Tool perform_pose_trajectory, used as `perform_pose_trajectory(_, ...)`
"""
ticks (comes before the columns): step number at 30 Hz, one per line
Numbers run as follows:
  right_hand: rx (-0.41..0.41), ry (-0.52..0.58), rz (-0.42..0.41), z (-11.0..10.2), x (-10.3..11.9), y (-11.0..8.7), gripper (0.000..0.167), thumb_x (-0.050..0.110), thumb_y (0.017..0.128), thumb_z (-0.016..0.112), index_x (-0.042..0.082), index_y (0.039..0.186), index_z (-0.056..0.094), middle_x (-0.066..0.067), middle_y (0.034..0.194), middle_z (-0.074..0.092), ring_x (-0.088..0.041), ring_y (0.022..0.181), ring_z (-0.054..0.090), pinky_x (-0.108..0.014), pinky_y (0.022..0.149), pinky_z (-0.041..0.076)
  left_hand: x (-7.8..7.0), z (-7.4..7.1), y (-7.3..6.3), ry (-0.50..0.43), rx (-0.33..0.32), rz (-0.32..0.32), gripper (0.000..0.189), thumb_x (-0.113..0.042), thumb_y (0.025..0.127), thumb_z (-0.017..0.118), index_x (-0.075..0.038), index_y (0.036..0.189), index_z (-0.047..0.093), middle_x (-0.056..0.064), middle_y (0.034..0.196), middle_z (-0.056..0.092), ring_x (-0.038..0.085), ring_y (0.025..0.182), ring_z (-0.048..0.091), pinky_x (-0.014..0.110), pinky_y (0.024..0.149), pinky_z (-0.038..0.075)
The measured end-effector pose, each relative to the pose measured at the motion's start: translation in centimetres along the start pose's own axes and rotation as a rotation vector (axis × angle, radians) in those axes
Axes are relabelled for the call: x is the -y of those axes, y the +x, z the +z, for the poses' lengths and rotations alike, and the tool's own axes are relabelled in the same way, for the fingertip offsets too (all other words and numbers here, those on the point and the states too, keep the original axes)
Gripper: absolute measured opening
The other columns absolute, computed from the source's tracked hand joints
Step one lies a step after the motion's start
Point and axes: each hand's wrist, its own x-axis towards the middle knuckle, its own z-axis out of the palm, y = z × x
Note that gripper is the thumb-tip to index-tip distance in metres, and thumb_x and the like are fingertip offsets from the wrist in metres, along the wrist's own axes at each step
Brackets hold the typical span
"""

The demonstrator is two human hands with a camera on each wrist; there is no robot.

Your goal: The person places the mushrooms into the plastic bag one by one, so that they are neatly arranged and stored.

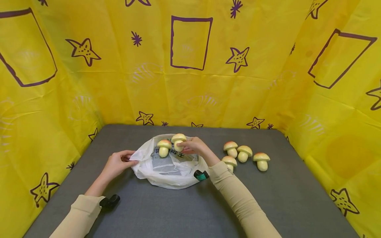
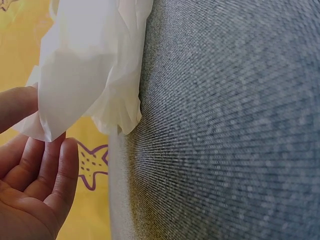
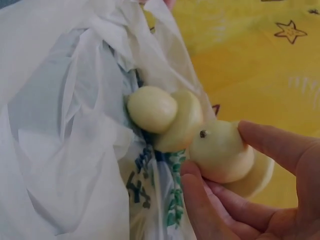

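Observation:
A white plastic bag (image 1: 175, 180) with dark and green print lies on the table, its mouth spread wide. My left hand (image 1: 119, 162) pinches the bag's left rim between thumb and fingers; the left wrist view shows the thin film (image 2: 75, 75) between them. With thumb and fingertips, my right hand (image 1: 194, 147) grips a toy mushroom (image 1: 178, 138) by its pale stem, over the far side of the bag's opening. In the right wrist view the stem end of this held mushroom (image 3: 220, 150) faces the camera. Beside it, a second mushroom (image 1: 163, 148) rests within the bag.
To the right of the bag, several more mushrooms (image 1: 244, 154) stand grouped on the grey table (image 1: 166, 211), one partly hidden by my right arm. Yellow patterned cloth (image 1: 190, 99) walls the table at the back and both sides. Each wrist carries a small black camera (image 1: 110, 201).

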Motion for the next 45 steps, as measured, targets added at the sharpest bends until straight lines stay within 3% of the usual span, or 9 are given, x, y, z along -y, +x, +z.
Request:
perform_pose_trajectory(7,-0.029,-0.063,0.031,0.0,-0.7,1.1,0.034,0.028,0.078,0.078,0.0,0.091,0.063,-0.01,0.076,0.066,-0.027,0.084,0.069,-0.039,0.086,0.053,0.0,0.0,0.0,0.001,0.003,-0.002,0.042,-0.028,0.077,0.079,-0.005,0.111,0.068,0.011,0.092,0.067,0.014,0.076,0.057,0.02,0.064,0.049)
perform_pose_trajectory(14,0.005,-0.044,0.047,0.4,-1.1,2.0,0.032,0.022,0.08,0.076,0.001,0.097,0.058,-0.01,0.076,0.064,-0.02,0.068,0.066,-0.037,0.08,0.056,0.0,-0.1,0.1,0.009,0.002,-0.005,0.042,-0.029,0.078,0.079,-0.006,0.111,0.068,0.011,0.093,0.066,0.015,0.077,0.057,0.02,0.064,0.048)
perform_pose_trajectory(22,0.019,0.005,0.106,0.5,-2.0,3.0,0.028,0.018,0.079,0.077,0.004,0.092,0.057,-0.007,0.071,0.062,-0.017,0.064,0.062,-0.032,0.071,0.057,0.0,-0.1,0.0,0.007,-0.001,-0.009,0.043,-0.03,0.077,0.079,-0.006,0.111,0.069,0.011,0.092,0.067,0.012,0.076,0.057,0.019,0.064,0.049)
perform_pose_trajectory(35,-0.016,-0.049,0.088,0.8,-2.4,3.3,0.044,0.025,0.072,0.084,-0.002,0.098,0.061,-0.014,0.084,0.067,-0.02,0.069,0.066,-0.031,0.069,0.057,0.0,-0.1,0.1,0.003,-0.002,-0.006,0.043,-0.03,0.077,0.079,-0.006,0.111,0.069,0.011,0.092,0.067,0.012,0.076,0.058,0.02,0.064,0.049)
perform_pose_trajectory(38,-0.033,-0.066,0.089,1.0,-2.3,2.9,0.04,0.023,0.074,0.082,-0.001,0.1,0.063,-0.012,0.086,0.067,-0.018,0.071,0.065,-0.031,0.073,0.056,0.0,-0.1,0.1,0.009,-0.001,-0.004,0.042,-0.029,0.077,0.079,-0.005,0.111,0.068,0.011,0.092,0.067,0.012,0.076,0.058,0.02,0.064,0.049)
perform_pose_trajectory(45,-0.007,-0.062,0.084,1.2,-2.1,2.6,0.027,0.019,0.076,0.08,0.001,0.087,0.065,-0.009,0.076,0.066,-0.014,0.066,0.064,-0.031,0.074,0.056,-0.1,-0.2,0.1,0.005,0.008,-0.014,0.043,-0.029,0.078,0.078,-0.005,0.112,0.068,0.012,0.094,0.067,0.016,0.077,0.058,0.02,0.063,0.049)
